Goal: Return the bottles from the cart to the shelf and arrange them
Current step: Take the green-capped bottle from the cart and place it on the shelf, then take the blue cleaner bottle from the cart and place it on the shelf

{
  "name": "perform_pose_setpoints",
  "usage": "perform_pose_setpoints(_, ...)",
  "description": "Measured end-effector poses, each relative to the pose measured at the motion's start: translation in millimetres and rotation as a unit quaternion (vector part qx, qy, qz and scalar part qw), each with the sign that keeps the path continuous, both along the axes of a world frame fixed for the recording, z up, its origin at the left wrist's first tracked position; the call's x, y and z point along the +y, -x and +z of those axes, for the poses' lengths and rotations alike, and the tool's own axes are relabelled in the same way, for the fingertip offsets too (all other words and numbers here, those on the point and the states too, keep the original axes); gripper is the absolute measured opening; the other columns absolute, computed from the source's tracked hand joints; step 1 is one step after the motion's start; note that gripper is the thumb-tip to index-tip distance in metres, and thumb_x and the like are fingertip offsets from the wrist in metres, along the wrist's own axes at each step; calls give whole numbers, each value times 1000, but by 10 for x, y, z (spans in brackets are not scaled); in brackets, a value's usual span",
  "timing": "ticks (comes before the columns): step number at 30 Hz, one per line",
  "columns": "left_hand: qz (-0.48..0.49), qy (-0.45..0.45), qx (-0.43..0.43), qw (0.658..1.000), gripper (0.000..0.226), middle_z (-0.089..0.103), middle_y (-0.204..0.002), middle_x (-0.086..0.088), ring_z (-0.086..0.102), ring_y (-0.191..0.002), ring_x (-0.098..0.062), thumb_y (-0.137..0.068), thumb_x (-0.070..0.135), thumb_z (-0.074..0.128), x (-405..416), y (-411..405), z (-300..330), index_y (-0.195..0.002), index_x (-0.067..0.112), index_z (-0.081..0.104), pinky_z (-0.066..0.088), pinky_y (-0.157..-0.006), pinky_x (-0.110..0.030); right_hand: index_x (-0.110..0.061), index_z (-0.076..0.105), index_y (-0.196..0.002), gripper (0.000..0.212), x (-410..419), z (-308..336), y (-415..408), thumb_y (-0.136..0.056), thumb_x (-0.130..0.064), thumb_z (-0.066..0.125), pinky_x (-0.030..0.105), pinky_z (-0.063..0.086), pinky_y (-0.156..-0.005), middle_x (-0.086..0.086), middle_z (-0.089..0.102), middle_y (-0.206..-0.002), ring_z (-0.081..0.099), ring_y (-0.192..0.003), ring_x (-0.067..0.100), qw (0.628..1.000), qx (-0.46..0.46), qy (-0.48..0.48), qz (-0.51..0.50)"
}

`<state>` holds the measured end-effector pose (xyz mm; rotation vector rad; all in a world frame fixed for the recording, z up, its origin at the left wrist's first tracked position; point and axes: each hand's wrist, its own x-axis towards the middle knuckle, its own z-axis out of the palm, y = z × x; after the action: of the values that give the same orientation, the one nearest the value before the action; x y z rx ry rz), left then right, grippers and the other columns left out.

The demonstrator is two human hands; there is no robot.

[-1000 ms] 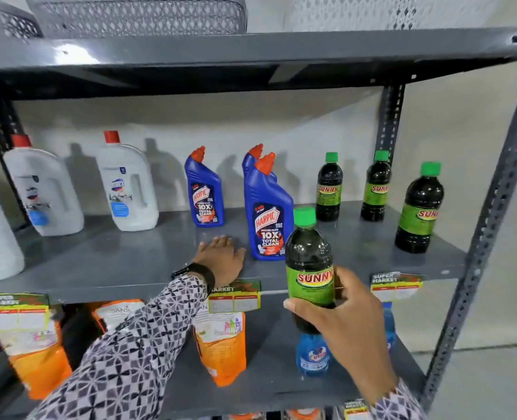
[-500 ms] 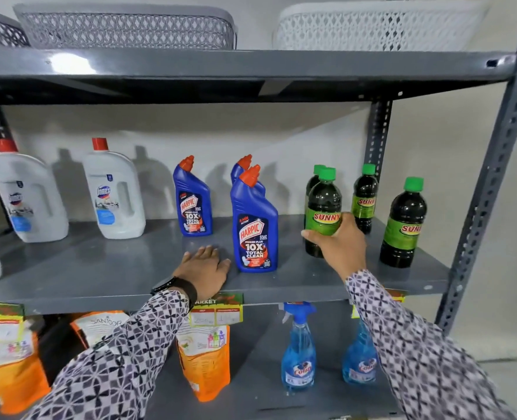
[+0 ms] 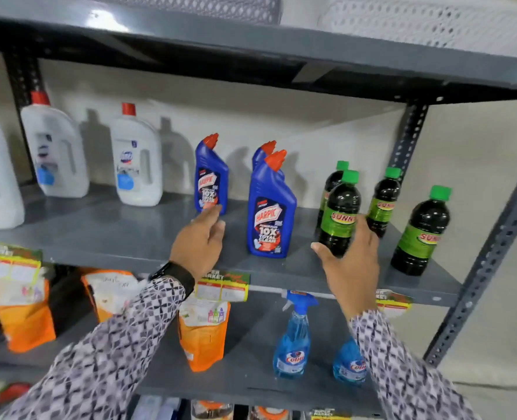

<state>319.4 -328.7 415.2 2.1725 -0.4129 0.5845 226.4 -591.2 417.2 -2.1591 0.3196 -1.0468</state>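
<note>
Right hand (image 3: 352, 262) at the front Sunny bottle (image 3: 340, 212), thumb low on its left side, fingers (image 3: 363, 228) up along its right side below the label; loosely cupped, can't tell whether it grips or has let go. Bottle stands upright on the grey shelf (image 3: 123, 234), toward the right end, near the front edge, long axis vertical, directly ahead of the right palm. Another Sunny bottle just behind it, two more to its right. Left hand (image 3: 201, 242) open, fingers spread, holding nothing, over the shelf middle between the two front Harpic bottles (image 3: 270, 212). Right hand is the nearer one; any nudge to line up the row looks like its job, bottle base is the pivot
</note>
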Motion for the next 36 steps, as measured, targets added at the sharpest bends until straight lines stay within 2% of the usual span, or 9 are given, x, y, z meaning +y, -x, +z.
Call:
perform_pose_setpoints(5,84,103,-98,986,42,63,-144,1,59,-129,-12,-100,23,56,672,879,-612,-141,19,59,44,-110,-27,-16,46,-151,69,892,-549,310,-91,-31,77,36,44,-115,8,51,-151,49,-143,25,974,-39,143,172)
perform_pose_setpoints(10,221,206,115,946,38,72,-128,7,70,-111,-10,-96,29,59,1748,1544,-2036,-134,27,65,54,-98,-32,-16,66,-134,46,2213,-1442,173,-90,-27,76,22,42,-111,3,67,-134,60,-127,17,883,53,236,402)
perform_pose_setpoints(16,405,357,353,764,34,78,-105,-17,73,-105,-35,-88,1,56,3390,2146,-3640,-94,27,77,56,-100,-47,-22,71,-124,40,4056,-2820,-47,-85,-31,73,30,53,-99,-2,73,-124,68,-111,14,717,356,222,557)
perform_pose_setpoints(20,494,334,436,674,32,77,-113,-24,73,-109,-35,-87,26,65,4032,2485,-4659,-113,10,79,55,-95,-41,-16,71,-128,51,5066,-3924,-175,-82,-38,73,44,57,-98,9,77,-122,73,-113,25,579,530,245,569)
perform_pose_setpoints(25,424,421,572,561,53,75,-119,-21,71,-114,-39,-76,33,57,4361,2591,-6474,-119,6,71,57,-99,-43,-3,72,-120,30,5817,-4971,-150,-93,-17,69,42,57,-93,22,75,-120,71,-113,38,457,630,320,541)
perform_pose_setpoints(28,392,522,574,494,17,81,-73,10,76,-84,-13,-98,12,52,4464,2363,-6267,-92,9,67,50,-83,-26,-3,65,-123,41,6100,-5682,-137,-90,-26,71,42,60,-84,17,72,-109,72,-100,35,440,671,320,504)
perform_pose_setpoints(30,397,573,565,442,29,66,-44,19,64,-44,5,-101,6,47,4471,2271,-6311,-78,21,57,53,-63,-25,-5,61,-127,48,6236,-6082,-124,-89,-32,73,36,55,-76,14,69,-114,70,-103,33,447,693,297,481)
perform_pose_setpoints(33,390,623,539,411,32,53,-50,1,47,-30,-6,-97,4,45,4497,2251,-6506,-70,21,49,36,-37,-20,-12,71,-113,38,6442,-6373,-69,-84,-34,81,37,57,-77,15,75,-106,73,-99,33,463,704,262,471)
perform_pose_setpoints(36,399,619,540,407,36,40,-49,6,35,-32,-6,-98,4,42,4487,2261,-6540,-65,19,45,26,-37,-16,-18,70,-86,38,6478,-6547,6,-69,-46,91,34,53,-73,12,74,-92,71,-87,28,475,706,262,455)
